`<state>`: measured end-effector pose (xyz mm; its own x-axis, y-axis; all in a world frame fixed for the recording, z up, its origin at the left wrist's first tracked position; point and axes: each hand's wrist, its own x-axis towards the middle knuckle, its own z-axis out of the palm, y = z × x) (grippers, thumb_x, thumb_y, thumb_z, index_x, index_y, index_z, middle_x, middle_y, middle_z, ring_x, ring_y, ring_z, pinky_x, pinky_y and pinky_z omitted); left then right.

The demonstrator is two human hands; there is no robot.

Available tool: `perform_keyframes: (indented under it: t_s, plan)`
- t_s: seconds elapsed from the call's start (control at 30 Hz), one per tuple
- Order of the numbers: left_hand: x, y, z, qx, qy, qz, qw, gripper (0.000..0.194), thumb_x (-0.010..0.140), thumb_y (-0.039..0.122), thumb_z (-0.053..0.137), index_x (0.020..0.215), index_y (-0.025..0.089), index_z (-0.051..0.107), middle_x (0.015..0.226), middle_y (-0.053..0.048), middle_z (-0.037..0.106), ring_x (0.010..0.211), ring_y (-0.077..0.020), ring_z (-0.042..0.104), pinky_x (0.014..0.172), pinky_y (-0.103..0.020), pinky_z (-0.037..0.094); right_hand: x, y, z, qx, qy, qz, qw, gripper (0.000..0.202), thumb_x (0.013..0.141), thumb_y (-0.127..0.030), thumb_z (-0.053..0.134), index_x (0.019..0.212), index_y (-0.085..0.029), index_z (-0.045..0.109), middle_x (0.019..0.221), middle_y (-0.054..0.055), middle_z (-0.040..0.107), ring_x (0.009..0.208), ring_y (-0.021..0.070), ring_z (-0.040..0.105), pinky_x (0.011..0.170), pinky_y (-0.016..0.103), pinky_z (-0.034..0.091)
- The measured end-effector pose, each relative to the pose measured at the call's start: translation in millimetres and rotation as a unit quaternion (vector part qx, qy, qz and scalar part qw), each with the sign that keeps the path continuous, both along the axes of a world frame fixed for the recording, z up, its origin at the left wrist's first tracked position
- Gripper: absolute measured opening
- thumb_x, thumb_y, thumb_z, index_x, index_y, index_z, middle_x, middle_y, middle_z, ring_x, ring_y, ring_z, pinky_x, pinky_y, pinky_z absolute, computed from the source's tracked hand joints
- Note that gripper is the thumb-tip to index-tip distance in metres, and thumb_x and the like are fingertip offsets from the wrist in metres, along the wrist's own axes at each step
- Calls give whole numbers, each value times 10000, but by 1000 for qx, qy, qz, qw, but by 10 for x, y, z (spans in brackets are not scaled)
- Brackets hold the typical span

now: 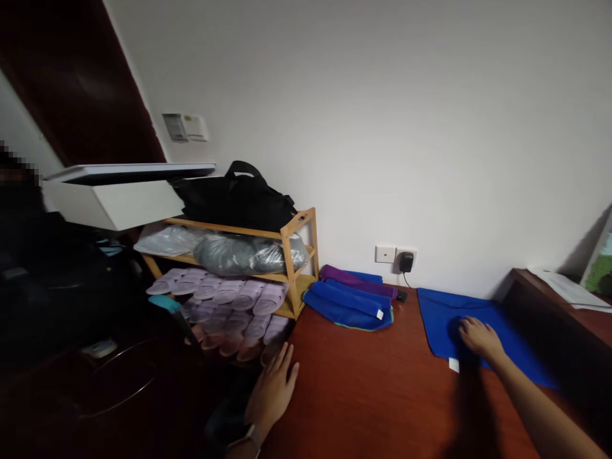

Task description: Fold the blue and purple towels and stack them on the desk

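Note:
A blue cloth (440,319) with a white tag lies spread on the reddish-brown wooden tabletop (363,389), at the right near the wall. My right hand (480,338) rests over it, palm down, fingers slightly bent and apart; I see no fold gripped in them. Along the left edge of the tabletop is my left hand (275,386), fingers stretched out and holding nothing. A wristband (252,437) circles that wrist. Between the hands, further back, lie a folded blue cloth (351,303) with a white tag and a rolled purple cloth (354,280).
A wooden rack (289,268) at the left holds rows of lilac slippers (239,293), plastic-wrapped bundles (239,252) and a black bag (239,197). A black plug adapter (406,261) sits in the wall socket. Papers (568,287) lie on a raised ledge (530,293) at right.

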<state>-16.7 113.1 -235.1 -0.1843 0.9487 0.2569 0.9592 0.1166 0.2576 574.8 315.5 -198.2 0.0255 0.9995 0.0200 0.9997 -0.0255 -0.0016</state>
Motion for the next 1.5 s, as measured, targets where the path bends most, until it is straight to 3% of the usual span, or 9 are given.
perform_keyframes:
  t_s: [0.2,0.33,0.47,0.6,0.73,0.9,1.13,1.33,1.5]
  plan:
    - [67,-59,111,-23,0,11,1000,621,1011,460,330,1554,173,416,1644,-67,359,1481,-256,398,1190,-422,370,-1733,-144,323,85,85,233,965,558,962,-425,433,1453,-176,524,1501,131,522,1349,265,484,1120,365,347]
    - [92,-93,124,-18,-3,18,1000,593,1004,429,348,1544,202,440,1637,-58,374,1480,-251,400,1193,-422,362,-2501,-176,412,59,126,211,968,603,866,-300,573,1445,-142,520,1449,165,567,1307,290,531,1089,403,379]
    - [98,-116,103,-14,-7,18,1000,605,999,427,355,1547,184,436,1640,-73,361,1490,-266,382,1201,-442,354,-2723,-132,638,80,162,181,967,440,886,-238,517,1294,-110,619,1253,192,672,1111,274,643,953,368,461]
    - [91,-130,108,-3,-10,15,1000,600,999,430,349,1539,187,452,1631,-72,381,1485,-275,389,1218,-451,322,-2734,-314,1138,126,224,179,949,497,1020,-463,342,1238,-126,634,1050,141,729,911,239,671,819,327,504]
    - [85,-102,85,5,-9,10,1000,609,996,424,349,1525,147,470,1620,-94,400,1486,-285,384,1237,-449,281,-2452,-983,1461,204,415,177,869,636,936,-680,475,1272,-160,623,998,91,740,803,222,656,767,328,527]
    - [125,-83,166,13,1,12,1000,595,977,389,373,1492,123,508,1590,-121,453,1482,-310,381,1229,-473,269,-1918,-2095,982,185,529,112,821,639,844,-722,597,1214,-204,651,1097,91,734,862,234,682,765,328,562]
    - [418,-368,729,40,-38,-35,998,465,959,224,357,1317,117,633,1402,-191,601,1372,-317,474,1182,-460,300,-1800,-3171,285,35,625,11,780,625,807,-835,517,804,-223,642,679,34,689,614,228,644,590,338,549]
    - [1567,-1027,761,-1,-112,-86,990,286,990,333,437,937,234,701,866,-56,748,803,-203,708,784,-292,513,-1865,-3571,151,32,708,-23,705,603,705,-809,671,731,-209,621,635,18,661,571,205,626,565,309,522]
    - [2590,-1656,411,63,-378,-120,916,328,974,452,451,1088,234,669,1005,-97,761,915,-231,734,796,-317,559,-1881,-3777,63,116,696,18,709,555,723,-599,796,1117,-215,720,1123,86,745,1055,271,696,950,359,549]
